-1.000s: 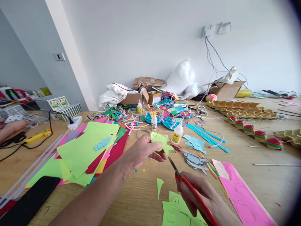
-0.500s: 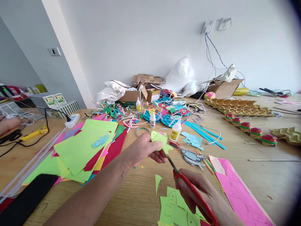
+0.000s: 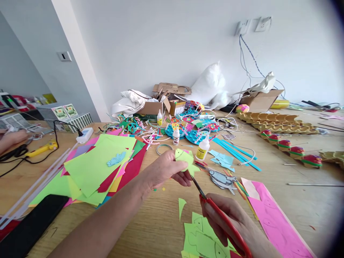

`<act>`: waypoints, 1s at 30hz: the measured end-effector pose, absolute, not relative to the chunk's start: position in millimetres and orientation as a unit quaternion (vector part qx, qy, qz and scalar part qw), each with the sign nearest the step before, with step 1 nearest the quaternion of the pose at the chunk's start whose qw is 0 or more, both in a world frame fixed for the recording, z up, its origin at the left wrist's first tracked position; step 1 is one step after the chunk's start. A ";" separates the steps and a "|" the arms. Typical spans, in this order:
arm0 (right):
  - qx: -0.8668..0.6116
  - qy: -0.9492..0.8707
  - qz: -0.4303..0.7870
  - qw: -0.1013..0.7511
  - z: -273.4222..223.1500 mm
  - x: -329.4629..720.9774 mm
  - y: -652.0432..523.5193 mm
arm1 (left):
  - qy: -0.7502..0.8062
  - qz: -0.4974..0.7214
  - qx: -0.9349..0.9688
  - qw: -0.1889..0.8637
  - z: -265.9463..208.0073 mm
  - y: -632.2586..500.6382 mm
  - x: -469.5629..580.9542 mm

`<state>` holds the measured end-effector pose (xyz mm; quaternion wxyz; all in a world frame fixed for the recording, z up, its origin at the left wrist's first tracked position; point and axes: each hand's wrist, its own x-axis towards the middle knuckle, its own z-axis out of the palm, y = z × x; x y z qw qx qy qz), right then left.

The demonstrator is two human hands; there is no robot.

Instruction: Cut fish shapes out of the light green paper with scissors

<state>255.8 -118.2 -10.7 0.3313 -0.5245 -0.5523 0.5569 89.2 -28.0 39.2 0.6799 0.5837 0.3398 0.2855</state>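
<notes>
A: Specify the left hand's grip and the location of the workpiece.

B: The left hand (image 3: 170,167) pinches the green paper fish (image 3: 185,156), thumb on the facing side, fingers behind. The fish is raised above the table (image 3: 158,222), near the glue bottle (image 3: 202,149), with its tail toward the right.

A: Specify the right hand.

B: The right hand (image 3: 238,215) is wrapped around the handles of the red-handled scissors (image 3: 228,226). The blades are narrow, their tips at the lower edge of the tail. Whether paper lies between them, I cannot tell.

A: List adjacent items.

B: Below the blades: a curved green offcut (image 3: 182,208) and, nearer the body, green sheets (image 3: 202,240) bearing drawn fish outlines. Right: a grey-blue fish cutout (image 3: 221,179), then a pink paper strip (image 3: 275,215), also with outlines. Left: a stack of coloured paper (image 3: 94,168) with a small blue fish (image 3: 116,159) on top, and a flat black device (image 3: 32,229) just beside the stack
</notes>
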 end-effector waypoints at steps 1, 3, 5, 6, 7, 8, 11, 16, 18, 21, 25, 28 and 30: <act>-0.526 -0.553 0.556 0.330 -10.7 255.5 -118.2 | 0.340 0.285 0.584 0.680 39.2 -28.1 89.2; -0.529 -0.553 0.556 0.325 -10.3 255.1 -118.3 | 0.340 0.283 0.586 0.679 39.3 -28.1 89.4; -0.533 -0.551 0.558 0.318 -9.5 254.9 -118.7 | 0.341 0.281 0.589 0.677 39.4 -28.1 89.6; -0.535 -0.550 0.559 0.316 -9.1 255.0 -118.9 | 0.342 0.280 0.590 0.675 39.4 -28.2 89.6; -0.535 -0.550 0.559 0.314 -9.0 255.0 -118.9 | 0.344 0.281 0.591 0.674 39.3 -28.2 89.7; -0.535 -0.550 0.559 0.314 -9.0 255.0 -118.8 | 0.344 0.282 0.590 0.674 39.1 -28.2 89.7; -0.532 -0.551 0.560 0.317 -10.8 255.2 -118.0 | 0.341 0.285 0.588 0.676 38.1 -28.0 89.9; -0.535 -0.553 0.556 0.314 -14.1 255.6 -117.5 | 0.338 0.289 0.588 0.676 36.6 -27.4 90.1; -0.538 -0.558 0.550 0.311 -13.8 255.5 -117.8 | 0.340 0.290 0.591 0.672 37.0 -27.7 90.4; -0.543 -0.564 0.541 0.307 -12.1 255.0 -117.7 | 0.345 0.285 0.596 0.667 38.6 -28.8 91.0; -0.544 -0.561 0.544 0.305 -11.9 254.7 -117.2 | 0.359 0.280 0.598 0.659 40.6 -29.7 92.0; -0.542 -0.558 0.547 0.309 -13.5 255.1 -117.2 | 0.363 0.280 0.596 0.660 40.6 -29.5 92.3; -0.544 -0.557 0.547 0.308 -14.7 255.5 -117.2 | 0.360 0.280 0.593 0.664 39.8 -29.0 92.2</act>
